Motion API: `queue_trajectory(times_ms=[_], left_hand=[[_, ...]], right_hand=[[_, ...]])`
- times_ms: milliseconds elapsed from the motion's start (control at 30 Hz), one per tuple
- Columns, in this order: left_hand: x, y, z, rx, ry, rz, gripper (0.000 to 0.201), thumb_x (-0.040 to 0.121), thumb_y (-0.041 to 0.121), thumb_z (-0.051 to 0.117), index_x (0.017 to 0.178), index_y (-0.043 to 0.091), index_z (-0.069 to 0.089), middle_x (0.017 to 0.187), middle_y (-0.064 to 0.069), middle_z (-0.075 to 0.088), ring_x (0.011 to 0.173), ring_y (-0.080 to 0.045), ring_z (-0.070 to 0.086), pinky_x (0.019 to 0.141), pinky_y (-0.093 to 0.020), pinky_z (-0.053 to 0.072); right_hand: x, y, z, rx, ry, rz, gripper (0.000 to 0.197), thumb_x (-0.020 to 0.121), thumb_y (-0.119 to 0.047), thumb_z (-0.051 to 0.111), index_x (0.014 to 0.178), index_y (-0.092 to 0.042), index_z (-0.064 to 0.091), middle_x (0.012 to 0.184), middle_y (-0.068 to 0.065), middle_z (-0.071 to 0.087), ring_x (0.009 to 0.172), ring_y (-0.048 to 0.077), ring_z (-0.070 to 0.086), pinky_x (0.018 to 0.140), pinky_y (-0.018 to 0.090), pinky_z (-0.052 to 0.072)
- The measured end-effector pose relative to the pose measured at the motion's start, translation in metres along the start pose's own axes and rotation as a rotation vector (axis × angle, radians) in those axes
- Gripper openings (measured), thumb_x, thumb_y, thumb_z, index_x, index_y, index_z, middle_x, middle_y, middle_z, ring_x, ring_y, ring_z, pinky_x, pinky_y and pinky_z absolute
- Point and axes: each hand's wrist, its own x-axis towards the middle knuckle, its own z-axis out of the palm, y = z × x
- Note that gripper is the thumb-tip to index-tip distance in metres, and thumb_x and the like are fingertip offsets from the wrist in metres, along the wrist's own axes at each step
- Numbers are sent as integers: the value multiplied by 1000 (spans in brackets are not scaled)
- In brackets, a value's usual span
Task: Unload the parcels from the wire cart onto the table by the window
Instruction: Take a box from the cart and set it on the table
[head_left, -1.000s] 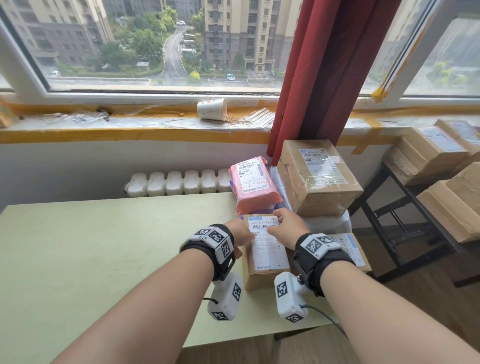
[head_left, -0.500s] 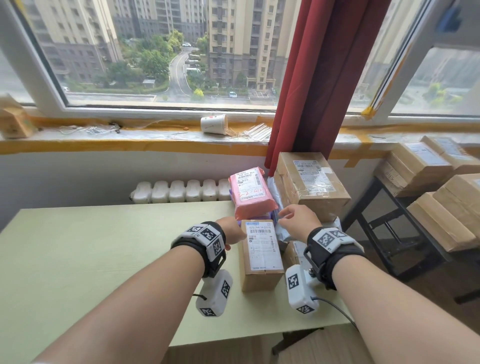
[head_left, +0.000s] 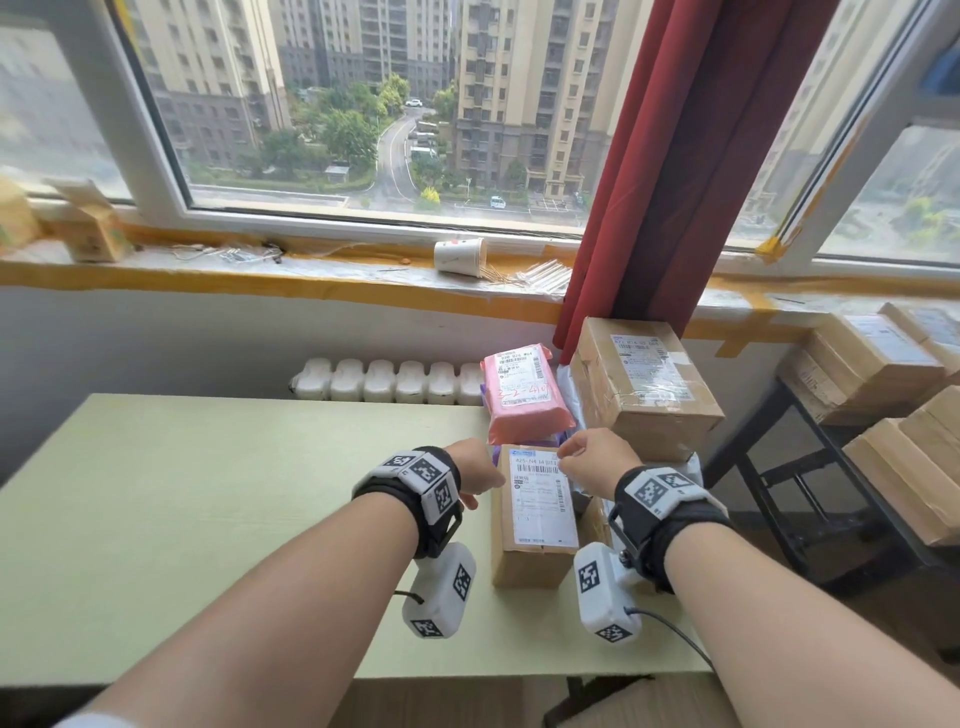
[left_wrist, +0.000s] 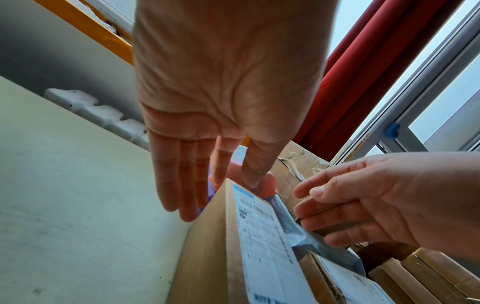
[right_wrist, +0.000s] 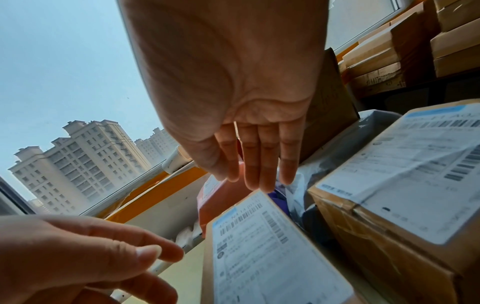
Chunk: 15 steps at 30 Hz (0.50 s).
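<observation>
A small brown box (head_left: 535, 514) with a white shipping label lies on the pale green table (head_left: 208, 519), near its right end. Behind it a pink mailer (head_left: 522, 397) leans on other parcels, beside a large taped brown box (head_left: 644, 384). My left hand (head_left: 478, 470) hovers at the small box's far left corner with its fingers straight (left_wrist: 182, 197), holding nothing. My right hand (head_left: 592, 457) hangs over the far right corner of the small box (right_wrist: 270, 244), its fingers (right_wrist: 259, 174) straight and clear of the label. The wire cart is out of view.
A second labelled brown box (right_wrist: 405, 195) sits just right of the small one, with a grey plastic bag between them. A black metal rack (head_left: 810, 499) stacked with cardboard boxes stands right of the table. A red curtain (head_left: 675, 156) and a tipped paper cup (head_left: 460, 256) are at the windowsill.
Both hands held the small box's far end a second ago; they have let go and opened. The box now rests on the table.
</observation>
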Motion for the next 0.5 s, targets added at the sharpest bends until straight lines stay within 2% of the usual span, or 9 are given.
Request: queue_trajectory(times_ms=[133,233,300,367,433,500], left_hand=[[-5,-5,-14,63,98,17,32,96,23,49,122,6,57,111,-8,64,93,-20,68,76,-29,54],[-12,-19,-29,88,155,26,30,94,19,47,118,7,62,100,-6,65,89,-21,68,64,-19,48],[-19,-31,-40,106,183,21,28,93,17,46,111,7,65,93,-5,63,81,-19,65,58,-17,44],[-26,-42,-52,115,210,10,27,90,15,46,106,7,67,89,-6,63,77,-19,62,55,-17,42],[-36,-56,-65,120,254,0,25,89,13,45,99,10,68,83,-6,63,73,-20,60,53,-18,41],[-46,-71,-77,129,309,-12,19,86,11,45,88,17,63,75,-7,59,69,-22,55,53,-21,40]], right_hand=[[7,-16,-4,13,2,-50,19,89,-16,57,104,-17,69,107,-1,65,97,17,62,88,33,53],[10,-35,-3,-2,-21,-95,18,89,-15,55,98,-19,70,99,0,67,92,18,64,79,30,54],[10,-49,-1,14,-39,-106,17,87,-15,55,86,-23,69,88,-3,67,86,17,64,72,28,53],[8,-66,2,14,-56,-132,19,85,-14,55,80,-25,70,84,-4,68,87,18,65,78,32,55],[5,-87,6,23,-71,-171,20,84,-12,54,87,-19,72,88,2,70,92,24,67,87,38,54],[2,-109,11,23,-75,-222,18,84,-11,54,88,-15,71,86,5,66,92,28,66,84,39,55]])
